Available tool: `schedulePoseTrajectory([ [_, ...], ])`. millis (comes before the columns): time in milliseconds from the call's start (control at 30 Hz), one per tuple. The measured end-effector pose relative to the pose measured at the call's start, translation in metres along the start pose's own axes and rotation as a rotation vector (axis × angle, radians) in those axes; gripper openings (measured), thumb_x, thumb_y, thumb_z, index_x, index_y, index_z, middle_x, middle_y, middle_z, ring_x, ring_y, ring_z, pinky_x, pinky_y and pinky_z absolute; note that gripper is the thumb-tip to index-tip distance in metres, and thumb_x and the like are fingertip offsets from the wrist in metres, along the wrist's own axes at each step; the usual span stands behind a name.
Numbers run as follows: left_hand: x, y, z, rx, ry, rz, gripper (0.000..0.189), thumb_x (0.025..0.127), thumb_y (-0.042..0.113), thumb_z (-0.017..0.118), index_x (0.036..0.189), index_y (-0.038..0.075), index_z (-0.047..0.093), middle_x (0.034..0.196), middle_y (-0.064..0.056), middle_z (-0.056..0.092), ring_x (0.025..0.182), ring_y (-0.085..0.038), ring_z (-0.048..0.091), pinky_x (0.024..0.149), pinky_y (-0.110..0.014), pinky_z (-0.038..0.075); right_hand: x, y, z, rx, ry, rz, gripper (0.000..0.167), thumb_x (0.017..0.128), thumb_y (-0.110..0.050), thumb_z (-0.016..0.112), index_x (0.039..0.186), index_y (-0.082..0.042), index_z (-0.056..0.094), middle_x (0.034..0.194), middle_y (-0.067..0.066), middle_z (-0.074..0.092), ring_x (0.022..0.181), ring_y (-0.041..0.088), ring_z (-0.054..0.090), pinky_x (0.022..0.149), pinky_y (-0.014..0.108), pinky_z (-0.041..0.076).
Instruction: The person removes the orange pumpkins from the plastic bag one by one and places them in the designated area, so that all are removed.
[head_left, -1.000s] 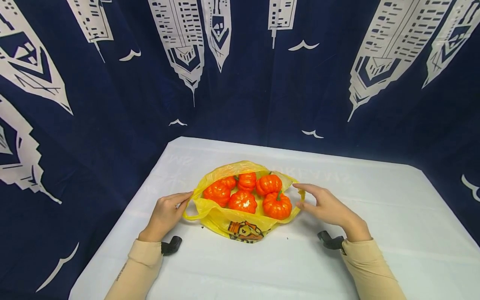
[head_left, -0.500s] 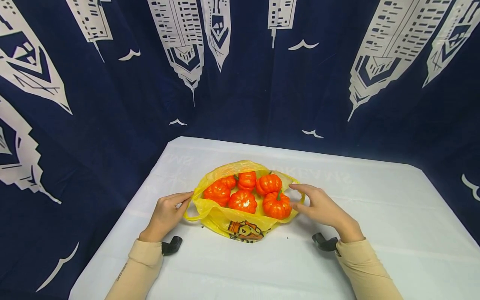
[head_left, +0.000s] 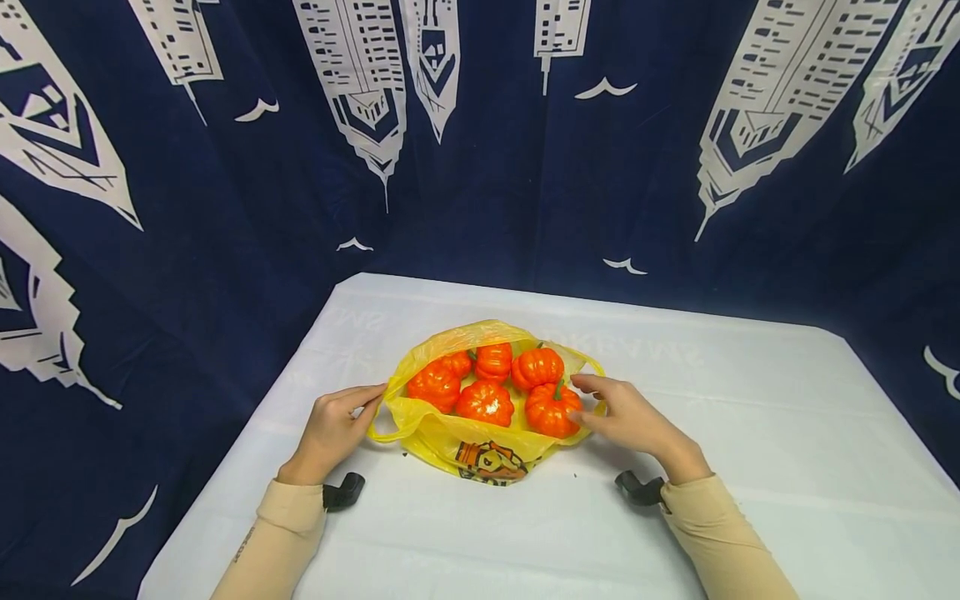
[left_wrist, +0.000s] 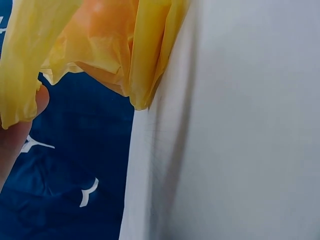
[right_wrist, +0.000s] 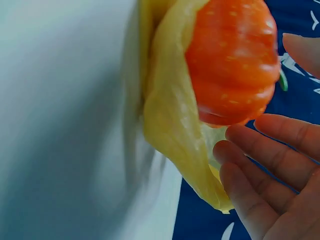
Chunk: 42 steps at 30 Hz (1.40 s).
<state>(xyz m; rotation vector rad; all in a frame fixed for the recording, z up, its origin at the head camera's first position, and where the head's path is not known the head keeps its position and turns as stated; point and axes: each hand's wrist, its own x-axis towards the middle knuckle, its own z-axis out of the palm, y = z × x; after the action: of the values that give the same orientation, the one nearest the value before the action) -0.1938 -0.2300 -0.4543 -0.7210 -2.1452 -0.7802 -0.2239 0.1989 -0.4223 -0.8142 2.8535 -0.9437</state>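
Observation:
A yellow plastic bag lies mouth-up on the white table, with several small orange pumpkins inside. My left hand pinches the bag's left edge by its handle loop; in the left wrist view one fingertip shows behind the yellow plastic. Over the bag's right rim, my right hand reaches with thumb and fingers spread. It is around the right front pumpkin, which has a green stem. The right wrist view shows the fingertips very near this pumpkin; whether they touch it I cannot tell.
The white tablecloth covers the table, with a few dark specks in front of the bag. Behind and around it hangs a navy cloth printed with white buildings and birds. A black wrist mount sits at the left cuff.
My right hand has moved left from the bag's right edge to the right front pumpkin. The left hand keeps its pinch on the bag, almost still.

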Motion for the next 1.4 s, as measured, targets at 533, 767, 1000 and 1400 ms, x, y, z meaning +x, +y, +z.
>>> schedulePoseTrajectory([
  [533,-0.002,-0.003,0.000,0.014,-0.004,0.019,0.033,0.068,-0.018,0.081,0.099,-0.006,0.077,0.092,-0.017,0.078,0.083,-0.030,0.077,0.071,-0.037,0.063,0.004,0.004,0.013,0.078,-0.047,0.061,0.067,0.088,-0.034,0.077,0.138,0.004,0.054,0.131,0.020,0.064,0.113,0.035,0.064,0.095,0.052,0.057],
  [767,-0.002,-0.003,0.001,0.011,-0.007,0.015,0.033,0.068,-0.017,0.081,0.099,-0.006,0.077,0.091,-0.017,0.078,0.082,-0.030,0.077,0.070,-0.037,0.063,0.004,0.003,0.017,0.120,-0.065,0.087,0.081,0.084,-0.039,0.081,0.142,0.006,0.048,0.132,0.022,0.063,0.120,0.036,0.061,0.104,0.055,0.051],
  [1000,-0.003,-0.004,0.001,0.004,0.000,0.015,0.033,0.068,-0.018,0.081,0.098,-0.005,0.077,0.092,-0.017,0.078,0.082,-0.030,0.077,0.071,-0.037,0.063,0.006,0.003,0.019,0.127,-0.069,0.097,0.083,0.083,-0.038,0.082,0.144,0.006,0.046,0.134,0.023,0.062,0.123,0.037,0.060,0.106,0.055,0.050],
  [1400,-0.002,-0.003,0.000,-0.003,-0.001,0.012,0.032,0.068,-0.018,0.081,0.098,-0.006,0.077,0.091,-0.016,0.078,0.082,-0.030,0.077,0.069,-0.036,0.063,0.006,0.004,0.020,0.143,-0.069,0.117,0.083,0.081,-0.035,0.084,0.143,0.006,0.048,0.133,0.022,0.063,0.121,0.036,0.061,0.106,0.054,0.051],
])
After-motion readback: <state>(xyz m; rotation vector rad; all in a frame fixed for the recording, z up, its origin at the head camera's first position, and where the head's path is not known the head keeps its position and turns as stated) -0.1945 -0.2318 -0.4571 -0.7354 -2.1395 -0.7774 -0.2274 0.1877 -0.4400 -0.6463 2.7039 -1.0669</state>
